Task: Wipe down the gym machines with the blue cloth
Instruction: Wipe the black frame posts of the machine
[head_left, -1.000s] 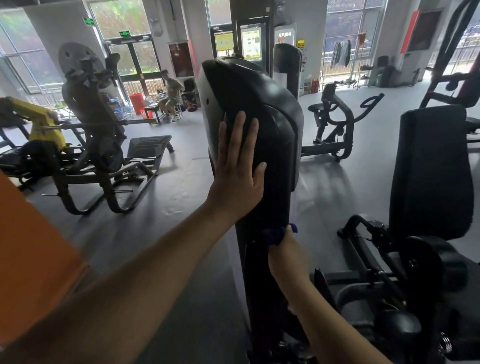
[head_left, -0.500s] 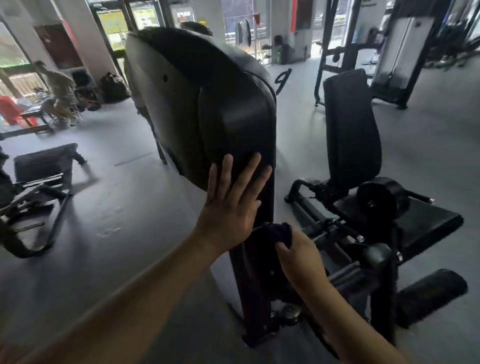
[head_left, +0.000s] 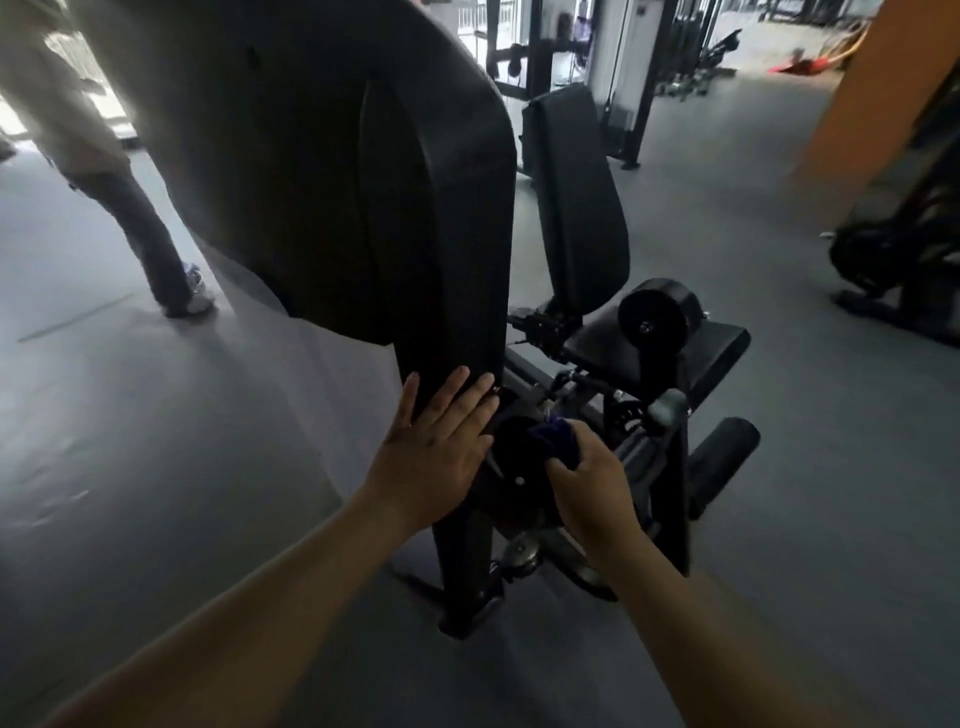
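Observation:
A black gym machine fills the middle of the head view, with a big rounded shroud (head_left: 332, 171) on a dark upright post. My left hand (head_left: 434, 452) lies flat with straight fingers against the lower part of that post. Just to its right, my right hand (head_left: 587, 486) grips a bunched blue cloth (head_left: 558, 439) and holds it against a round black part (head_left: 514, 457) low on the machine. Most of the cloth is hidden inside my fist.
The machine's backrest (head_left: 576, 197), seat pad (head_left: 722, 353) and roller pads (head_left: 660, 309) stand right of the post. A person's legs (head_left: 150, 239) walk past at the left. An orange pillar (head_left: 872, 88) and another machine (head_left: 904, 249) are at the right, on grey floor.
Both hands have moved down the machine, from the shroud to the lower post. My view has dropped and swung right. A walking person has come into view at the left.

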